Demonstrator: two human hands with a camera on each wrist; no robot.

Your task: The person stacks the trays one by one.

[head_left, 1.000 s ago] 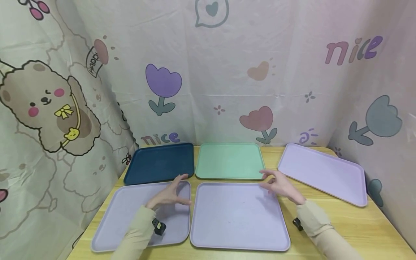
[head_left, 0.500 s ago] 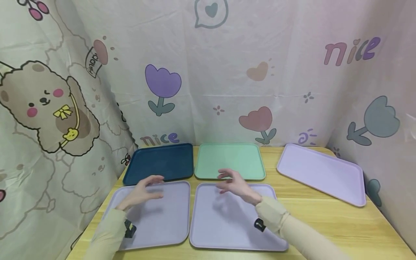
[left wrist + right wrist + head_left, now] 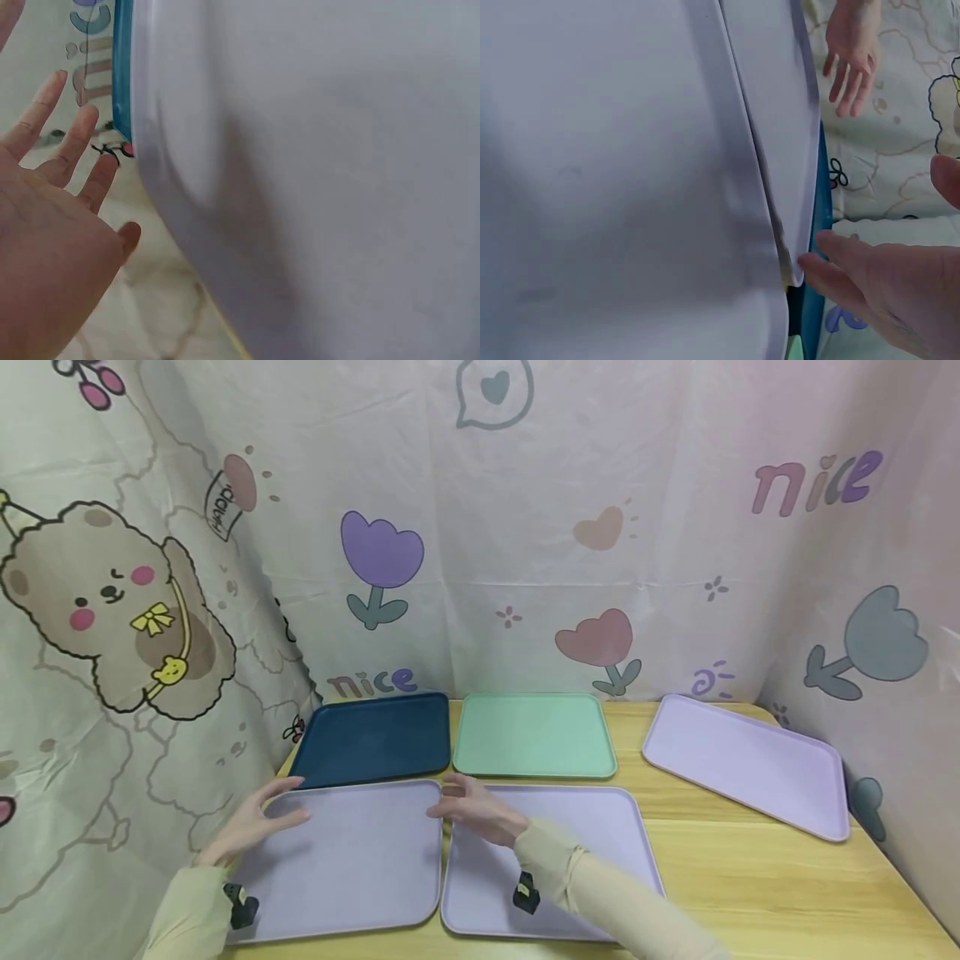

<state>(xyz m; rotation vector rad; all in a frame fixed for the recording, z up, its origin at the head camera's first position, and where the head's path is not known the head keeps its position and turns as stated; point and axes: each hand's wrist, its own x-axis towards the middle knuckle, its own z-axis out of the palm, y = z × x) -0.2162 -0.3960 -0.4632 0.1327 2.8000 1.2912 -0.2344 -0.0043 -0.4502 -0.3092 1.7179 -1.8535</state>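
A lavender tray lies front left on the wooden table. Over its far left corner is my left hand, thumb and fingers spread apart; the left wrist view shows the same hand with nothing in its grasp. My right hand is at this tray's far right corner, fingers slightly bent. In the right wrist view its fingertips appear right by the corner; whether they touch is unclear. Beneath the right forearm, a second lavender tray sits close beside the first and is partly hidden.
Along the back stand a navy tray and a green tray. Another lavender tray lies angled at the right. A printed curtain encloses the back and sides. Bare wood shows at the front right.
Both hands have moved left: the left from the first tray's right side to its left corner, the right from the second tray's right corner to the first tray's right corner. Trays stay put.
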